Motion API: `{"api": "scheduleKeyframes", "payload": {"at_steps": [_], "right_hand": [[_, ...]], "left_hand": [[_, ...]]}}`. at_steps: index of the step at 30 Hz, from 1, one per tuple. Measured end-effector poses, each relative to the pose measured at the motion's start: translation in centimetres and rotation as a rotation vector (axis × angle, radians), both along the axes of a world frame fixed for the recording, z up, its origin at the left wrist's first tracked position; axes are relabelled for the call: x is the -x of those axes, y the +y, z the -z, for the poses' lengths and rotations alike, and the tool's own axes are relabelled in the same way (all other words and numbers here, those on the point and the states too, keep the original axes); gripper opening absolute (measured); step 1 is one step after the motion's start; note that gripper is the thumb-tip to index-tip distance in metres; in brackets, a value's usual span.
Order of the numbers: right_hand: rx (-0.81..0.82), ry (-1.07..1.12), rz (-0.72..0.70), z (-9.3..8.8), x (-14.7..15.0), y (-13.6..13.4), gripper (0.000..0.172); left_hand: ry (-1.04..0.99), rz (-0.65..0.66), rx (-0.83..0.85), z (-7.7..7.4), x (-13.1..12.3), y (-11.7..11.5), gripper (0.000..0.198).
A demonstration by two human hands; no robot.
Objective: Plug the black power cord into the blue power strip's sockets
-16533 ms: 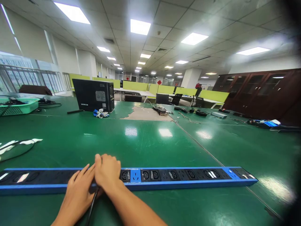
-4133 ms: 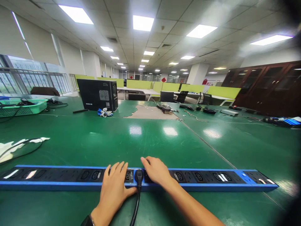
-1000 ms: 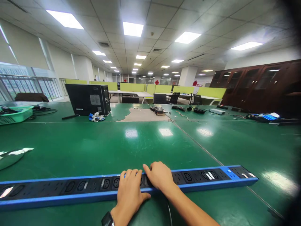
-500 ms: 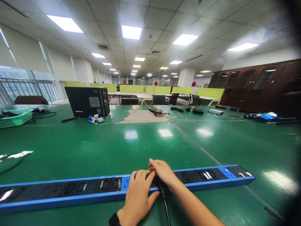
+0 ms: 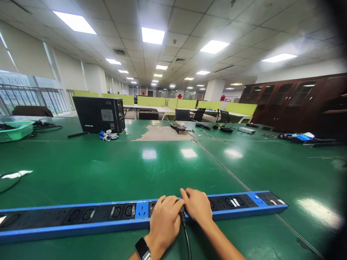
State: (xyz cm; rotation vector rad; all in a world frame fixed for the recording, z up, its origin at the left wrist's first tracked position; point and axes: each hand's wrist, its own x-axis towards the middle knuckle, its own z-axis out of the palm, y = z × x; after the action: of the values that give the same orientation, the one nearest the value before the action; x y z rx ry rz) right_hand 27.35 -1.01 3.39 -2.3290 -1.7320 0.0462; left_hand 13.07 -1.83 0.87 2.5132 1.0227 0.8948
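Note:
A long blue power strip with black socket panels lies across the near part of the green table. At its middle, the black cable plug sits between my two hands, its tip hidden by fingers. My left hand, with a watch on the wrist, is closed over the strip, its index finger and thumb side against the plug. From the other side my right hand has its fingers curled round the plug's top. The black cable runs from it toward the table's near edge.
A black computer case stands at the back left, with blue-and-white gloves before it. A green basket is at far left. Small electronic parts and cables lie along the back. A seam crosses the table.
My left hand has drawn its spread fingers in and turned toward the plug. My right hand has shifted slightly right, its fingers now curled down at the plug. The view has shifted slightly.

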Motion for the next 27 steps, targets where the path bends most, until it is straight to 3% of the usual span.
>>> {"api": "scheduleKeyframes", "payload": {"at_steps": [3, 6, 8, 10, 12, 15, 18, 21, 27], "right_hand": [[0.001, -0.004, 0.009, 0.0, -0.1, 0.0, 0.051], [0.001, -0.009, 0.016, 0.2, -0.1, -0.1, 0.053], [0.004, -0.012, 0.021, 0.2, -0.1, -0.1, 0.055], [0.007, -0.011, 0.021, 0.2, -0.1, -0.1, 0.056], [0.009, -0.008, 0.019, 0.2, -0.1, -0.1, 0.056], [0.007, 0.001, 0.016, 0.2, -0.1, -0.1, 0.053], [0.007, 0.009, 0.007, 0.2, -0.1, -0.1, 0.050], [0.016, 0.019, 0.002, 0.1, -0.2, -0.1, 0.048], [0.070, 0.089, -0.054, -0.7, 0.7, 0.3, 0.039]], "left_hand": [[-0.216, -0.084, -0.001, -1.6, -0.3, 0.6, 0.033], [-0.545, -0.247, -0.027, -5.5, 0.0, 2.2, 0.024], [-0.627, -0.235, -0.081, -7.9, 1.1, 3.2, 0.027], [-0.603, -0.197, -0.101, -8.9, 3.2, 3.8, 0.034], [-0.525, -0.205, -0.047, -8.3, 5.8, 3.9, 0.036], [-0.336, -0.207, 0.105, -5.4, 9.7, 3.5, 0.033], [-0.185, -0.182, 0.207, -2.8, 12.0, 2.8, 0.033], [-0.077, -0.169, 0.199, -1.8, 12.5, 2.4, 0.030], [0.089, -0.156, 0.065, -1.5, 12.0, 2.2, 0.033]]}}
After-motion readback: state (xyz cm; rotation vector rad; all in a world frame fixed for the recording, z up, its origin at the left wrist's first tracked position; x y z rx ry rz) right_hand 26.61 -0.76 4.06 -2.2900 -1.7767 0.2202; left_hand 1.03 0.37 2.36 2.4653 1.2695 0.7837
